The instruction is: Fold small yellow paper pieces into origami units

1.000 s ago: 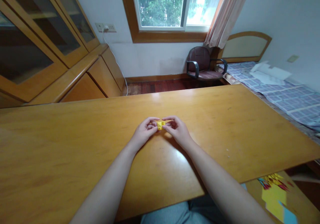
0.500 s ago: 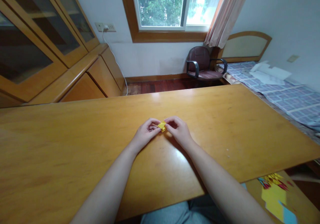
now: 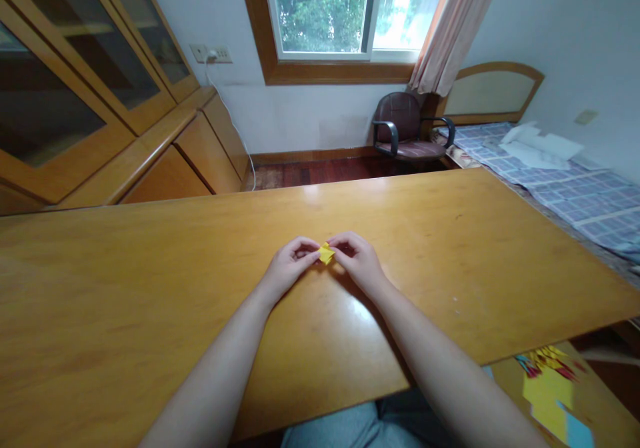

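Note:
A small piece of folded yellow paper (image 3: 326,254) is held between my two hands, just above the wooden table (image 3: 150,301). My left hand (image 3: 294,261) pinches its left edge between thumb and fingers. On the other side, the thumb and fingertips of my right hand (image 3: 359,256) close on its right edge. Fingertips cover parts of the paper, so its full shape is hidden.
At the lower right, a lower surface holds yellow paper sheets (image 3: 547,395), a light blue sheet (image 3: 579,429) and several folded yellow and red pieces (image 3: 547,360). A maroon armchair (image 3: 400,118) stands past the far edge. A bed (image 3: 575,188) lies to the right.
The left fingers have shifted slightly left along the yellow paper, showing a little more of it. Both hands still hold it in about the same place.

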The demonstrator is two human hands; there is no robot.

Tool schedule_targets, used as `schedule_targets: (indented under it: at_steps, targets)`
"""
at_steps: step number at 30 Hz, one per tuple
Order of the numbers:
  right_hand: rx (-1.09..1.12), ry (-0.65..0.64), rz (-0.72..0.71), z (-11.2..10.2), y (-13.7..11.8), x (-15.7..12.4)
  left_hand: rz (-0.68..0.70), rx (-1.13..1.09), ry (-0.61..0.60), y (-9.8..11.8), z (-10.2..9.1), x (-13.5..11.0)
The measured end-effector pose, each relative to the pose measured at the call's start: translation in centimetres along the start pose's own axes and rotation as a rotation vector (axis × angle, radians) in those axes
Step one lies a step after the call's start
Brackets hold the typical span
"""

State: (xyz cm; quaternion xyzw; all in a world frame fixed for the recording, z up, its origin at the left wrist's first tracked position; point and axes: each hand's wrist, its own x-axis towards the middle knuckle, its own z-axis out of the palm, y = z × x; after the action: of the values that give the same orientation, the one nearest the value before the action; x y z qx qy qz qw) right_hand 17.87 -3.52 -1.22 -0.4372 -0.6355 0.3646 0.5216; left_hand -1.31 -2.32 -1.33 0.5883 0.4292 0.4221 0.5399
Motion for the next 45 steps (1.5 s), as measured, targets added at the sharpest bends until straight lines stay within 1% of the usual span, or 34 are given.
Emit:
schedule_targets:
  at_steps: [6,8,11,14,17,20,25,27,29,36,42,45]
  targets:
    - [0.026,-0.012,0.02,0.0,0.3,-0.1,-0.016,-0.052,0.016,0.3,-0.2,0.1]
    - [0.057,-0.026,0.05,0.2,0.5,-0.1,-0.023,-0.064,0.016,0.2,-0.1,0.1]
    - [0.103,-0.054,0.133,0.4,0.9,-0.2,-0.015,-0.058,0.019,0.0,0.0,0.2]
    - [0.101,-0.055,0.195,0.6,1.1,-0.1,0.022,0.023,0.011,-0.2,0.0,0.2]
    - [0.087,-0.042,0.214,0.6,1.1,0.0,0.097,0.153,-0.005,-0.1,-0.1,0.1]
    - [0.067,-0.043,0.223,0.6,0.9,0.0,0.187,0.243,-0.02,0.0,-0.1,-0.1]
    - [-0.033,-0.016,0.218,0.5,0.5,0.0,0.293,0.285,-0.079,-0.1,0.3,-0.5]
    - [-0.079,-0.015,0.21,0.5,0.3,0.0,0.356,0.331,-0.106,-0.2,0.5,-0.6]
    - [-0.104,-0.016,0.199,0.5,0.3,0.0,0.388,0.376,-0.112,-0.2,0.7,-0.7]
    - [-0.092,-0.032,0.205,0.4,0.3,0.1,0.398,0.404,-0.101,0.5,0.9,-0.9]
    - [-0.057,-0.045,0.219,0.4,0.0,-0.1,0.391,0.413,-0.071,0.6,0.9,-1.0]
    - [-0.054,-0.07,0.2,0.4,0.2,-0.2,0.396,0.442,-0.046,0.7,0.8,-1.0]
